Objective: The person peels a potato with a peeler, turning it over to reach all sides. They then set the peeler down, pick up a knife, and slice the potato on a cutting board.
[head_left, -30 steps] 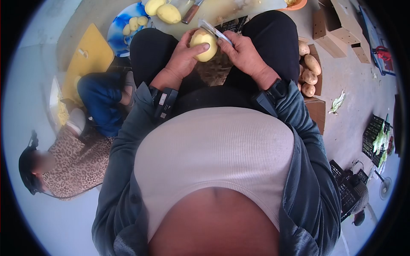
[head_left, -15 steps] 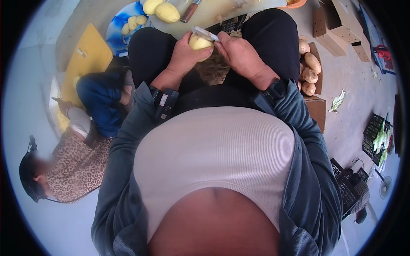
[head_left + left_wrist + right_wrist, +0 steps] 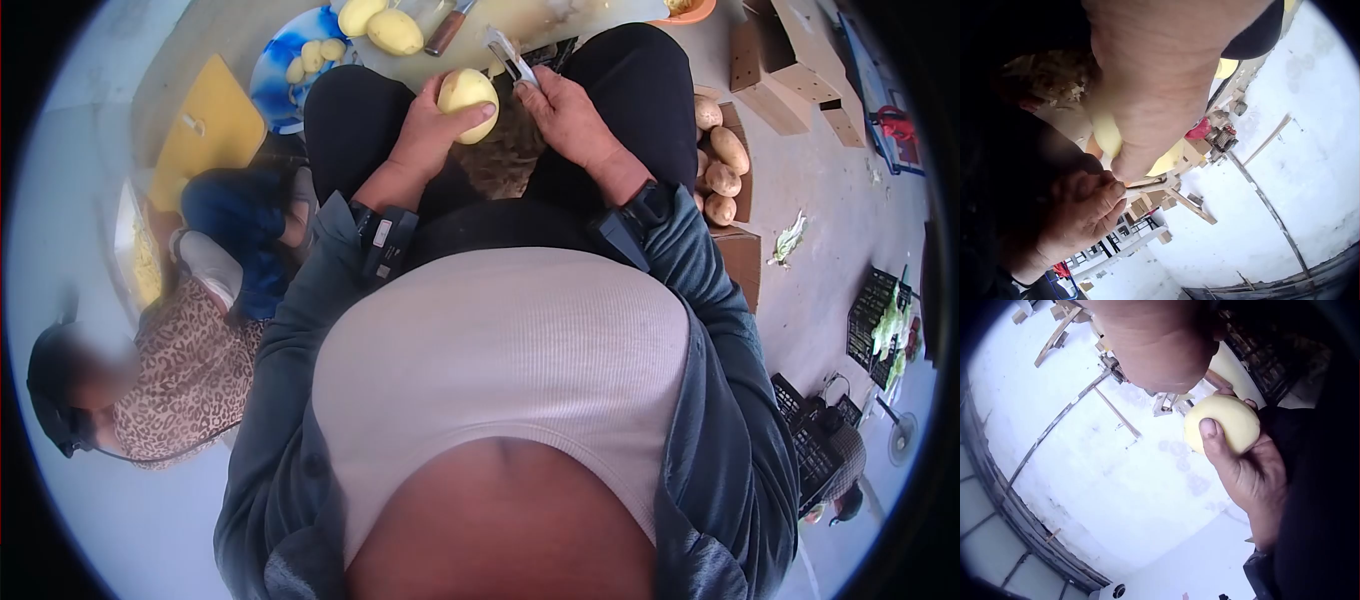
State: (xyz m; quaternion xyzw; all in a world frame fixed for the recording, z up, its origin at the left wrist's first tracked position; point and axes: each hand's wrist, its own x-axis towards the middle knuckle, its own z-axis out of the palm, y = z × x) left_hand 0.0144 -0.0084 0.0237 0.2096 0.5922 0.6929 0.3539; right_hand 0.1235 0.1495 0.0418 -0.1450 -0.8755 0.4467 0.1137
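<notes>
We have a peeled potato (image 3: 468,105) in our left grip (image 3: 428,132), fingers wrapped about it and the thumb laid across its face, as the right-wrist view also shows. Our right grip (image 3: 572,122) is closed round the handle of a peeler (image 3: 513,57), whose head points up and away, just beside the potato and apart from it. Below and between the two grips, between our knees, we see a heap of brown scraps (image 3: 503,165).

Just beyond the left grip, two peeled potatoes (image 3: 392,32) rest near a knife (image 3: 447,32) with a wooden handle. To the left of that grip sits a blue and white bowl (image 3: 262,95) with smaller peeled pieces (image 3: 313,56) in it, and farther left a yellow board (image 3: 203,120). Behind the left grip, off to the side, another person (image 3: 190,375) in a leopard-print top sits low down.

To the right of the right grip, past our knee, unpeeled potatoes (image 3: 730,150) fill a cardboard box (image 3: 745,185); a leaf (image 3: 788,240) lies on the floor (image 3: 800,190) farther out.
</notes>
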